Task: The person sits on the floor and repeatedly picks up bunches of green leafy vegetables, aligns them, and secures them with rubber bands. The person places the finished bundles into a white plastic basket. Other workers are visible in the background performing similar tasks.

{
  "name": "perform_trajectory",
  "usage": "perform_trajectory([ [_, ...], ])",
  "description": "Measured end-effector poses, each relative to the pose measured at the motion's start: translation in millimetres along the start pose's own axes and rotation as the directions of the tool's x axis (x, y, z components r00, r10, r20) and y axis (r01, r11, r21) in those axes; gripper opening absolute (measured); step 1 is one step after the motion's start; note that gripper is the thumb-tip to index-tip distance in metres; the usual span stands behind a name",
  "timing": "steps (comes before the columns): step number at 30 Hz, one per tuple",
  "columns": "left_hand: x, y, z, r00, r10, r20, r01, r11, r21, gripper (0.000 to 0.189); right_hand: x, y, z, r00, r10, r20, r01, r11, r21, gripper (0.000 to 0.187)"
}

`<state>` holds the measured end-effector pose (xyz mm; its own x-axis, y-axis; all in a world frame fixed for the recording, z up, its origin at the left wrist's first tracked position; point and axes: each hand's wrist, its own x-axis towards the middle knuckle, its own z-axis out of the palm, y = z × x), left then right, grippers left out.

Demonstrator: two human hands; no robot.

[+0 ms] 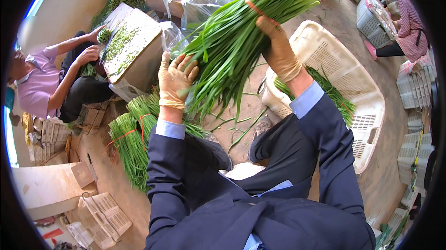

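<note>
A large bunch of long green stalks (233, 37), perhaps garlic chives, is raised in front of me, tied with an orange-red band (253, 6) near its pale cut ends. My right hand (277, 44), in a thin yellowish glove, grips the bunch just by the band. My left hand (178, 79), gloved likewise, is at the leafy end with palm up and fingers spread; some leaves lie against its fingers. Below my right forearm, a white plastic crate (362, 90) holds another tied bunch (331, 93). Several tied bunches (130, 138) lie on the floor beside my left arm.
At the left, a person (41, 83) holds a round green bundle by a board-topped box (139, 37) strewn with green bits. Clear plastic sheeting (195, 2) hangs farther back. A knife (92, 166) and an empty-looking crate (104, 218) are lower left. Another person (407, 27) sits upper right.
</note>
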<state>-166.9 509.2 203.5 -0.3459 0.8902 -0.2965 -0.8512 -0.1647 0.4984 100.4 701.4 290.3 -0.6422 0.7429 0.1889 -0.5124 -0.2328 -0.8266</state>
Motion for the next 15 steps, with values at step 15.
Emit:
perform_trajectory([
  [15, -24, -53, 81, 0.376, 0.779, 0.501, -0.67, -0.144, 0.728, 0.08, 1, -21, -68, 0.963, -0.255, -0.087, 0.219, 0.928, -0.302, 0.06],
])
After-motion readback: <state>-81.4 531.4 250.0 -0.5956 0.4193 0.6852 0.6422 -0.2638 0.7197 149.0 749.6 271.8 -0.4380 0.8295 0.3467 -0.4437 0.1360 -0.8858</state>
